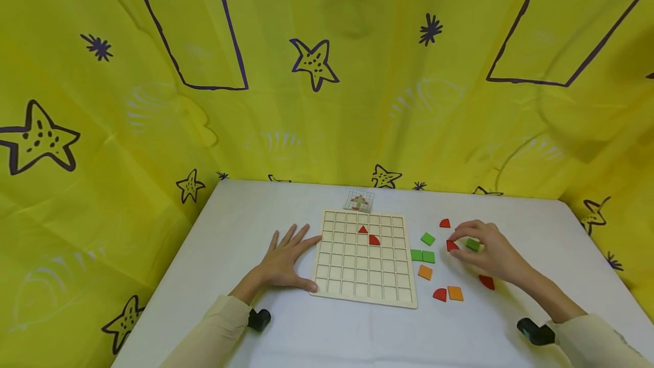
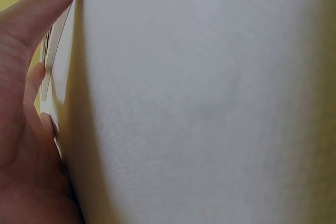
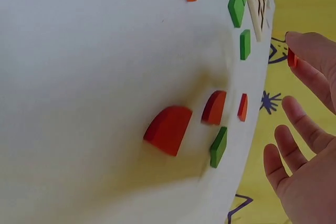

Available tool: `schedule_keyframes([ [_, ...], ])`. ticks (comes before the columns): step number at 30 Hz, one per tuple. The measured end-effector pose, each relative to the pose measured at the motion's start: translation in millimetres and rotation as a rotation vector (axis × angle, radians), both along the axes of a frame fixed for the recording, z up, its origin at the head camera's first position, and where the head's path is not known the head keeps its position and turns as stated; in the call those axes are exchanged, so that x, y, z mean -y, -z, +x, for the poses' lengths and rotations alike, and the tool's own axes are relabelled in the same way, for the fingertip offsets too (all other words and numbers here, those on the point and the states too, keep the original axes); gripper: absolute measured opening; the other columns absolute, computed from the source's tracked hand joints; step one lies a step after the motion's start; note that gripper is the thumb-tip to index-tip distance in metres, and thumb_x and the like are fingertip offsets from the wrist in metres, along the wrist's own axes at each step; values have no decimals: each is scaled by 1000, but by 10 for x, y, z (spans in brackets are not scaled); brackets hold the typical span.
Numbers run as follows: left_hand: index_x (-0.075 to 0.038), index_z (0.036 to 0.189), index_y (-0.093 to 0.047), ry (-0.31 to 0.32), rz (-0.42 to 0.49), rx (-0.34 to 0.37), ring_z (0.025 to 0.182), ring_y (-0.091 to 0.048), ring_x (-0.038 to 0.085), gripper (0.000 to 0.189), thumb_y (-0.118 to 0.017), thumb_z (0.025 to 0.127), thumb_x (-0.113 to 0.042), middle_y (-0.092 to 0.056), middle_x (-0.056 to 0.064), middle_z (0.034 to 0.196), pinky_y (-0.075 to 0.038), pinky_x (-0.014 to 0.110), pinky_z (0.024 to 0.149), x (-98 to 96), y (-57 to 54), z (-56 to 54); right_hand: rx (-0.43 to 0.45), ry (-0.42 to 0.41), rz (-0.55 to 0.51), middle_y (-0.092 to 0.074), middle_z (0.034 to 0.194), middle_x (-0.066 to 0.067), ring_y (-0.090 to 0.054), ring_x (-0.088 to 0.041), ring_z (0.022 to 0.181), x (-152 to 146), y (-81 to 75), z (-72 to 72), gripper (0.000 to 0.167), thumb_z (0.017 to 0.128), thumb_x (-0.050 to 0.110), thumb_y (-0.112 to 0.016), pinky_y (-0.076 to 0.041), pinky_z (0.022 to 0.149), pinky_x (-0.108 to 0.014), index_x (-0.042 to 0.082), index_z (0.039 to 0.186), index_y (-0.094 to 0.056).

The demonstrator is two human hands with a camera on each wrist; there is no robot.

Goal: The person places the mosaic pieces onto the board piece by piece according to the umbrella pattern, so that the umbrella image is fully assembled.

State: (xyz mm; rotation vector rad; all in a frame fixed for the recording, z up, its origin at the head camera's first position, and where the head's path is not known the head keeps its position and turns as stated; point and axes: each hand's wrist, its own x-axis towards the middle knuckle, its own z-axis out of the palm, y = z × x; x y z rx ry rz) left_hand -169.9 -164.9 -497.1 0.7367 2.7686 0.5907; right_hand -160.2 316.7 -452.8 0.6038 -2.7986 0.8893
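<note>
Beige-sleeved left hand (image 1: 285, 263) splayed, gripping nothing, thumb and index at left edge of pale wooden grid board (image 1: 348, 275). Red triangle (image 1: 363, 230) and red quarter-circle (image 1: 374, 240) lie on it. Green square tiles (image 1: 428, 257) just right. Right hand (image 1: 491, 251) pinches a red piece (image 1: 452, 246) beyond them: likely pick-up step, next needs firm pinch, clean lift

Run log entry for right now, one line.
Left hand: spread at board edge | Right hand: pinching red piece | On board: red triangle, red quarter-circle
</note>
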Motion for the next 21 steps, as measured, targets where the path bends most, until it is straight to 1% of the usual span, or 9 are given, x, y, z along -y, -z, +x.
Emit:
schedule_keyframes([
  [5,-28,162,-34,3,6,-4,157,0,39,114,-85,68,-67,-10,10,172,5,71,118,-5,-2,4,-14,-32,-15,-67,114,-14,-51,-37,107,109,-39,-18,21,80,15,-89,-43,78,-47,18,98,-77],
  [8,-28,162,-34,2,3,-2,157,0,39,114,-85,68,-67,-10,10,173,5,71,118,-1,-2,6,-8,-48,-29,-66,114,-13,-51,-36,107,189,-41,-42,21,81,14,-88,-45,78,-47,19,99,-77],
  [14,-30,162,-33,-1,5,1,158,1,39,114,-84,68,-69,-9,8,173,7,71,118,6,20,-7,14,-78,-57,-65,116,-14,-50,-34,106,355,-20,-84,21,83,10,-85,-49,78,-50,16,101,-77],
  [16,-30,162,-34,-2,10,-2,157,1,39,113,-85,68,-69,-10,9,173,6,72,118,3,25,-7,21,-86,-68,-65,116,-14,-50,-32,106,410,-1,-96,21,83,9,-85,-48,79,-49,15,101,-77],
  [21,-30,162,-34,0,5,-8,158,0,39,113,-85,68,-68,-10,9,173,5,72,118,-6,19,-10,34,-89,-86,-65,117,-14,-51,-33,106,552,7,-123,19,84,13,-86,-47,80,-48,16,100,-77],
])
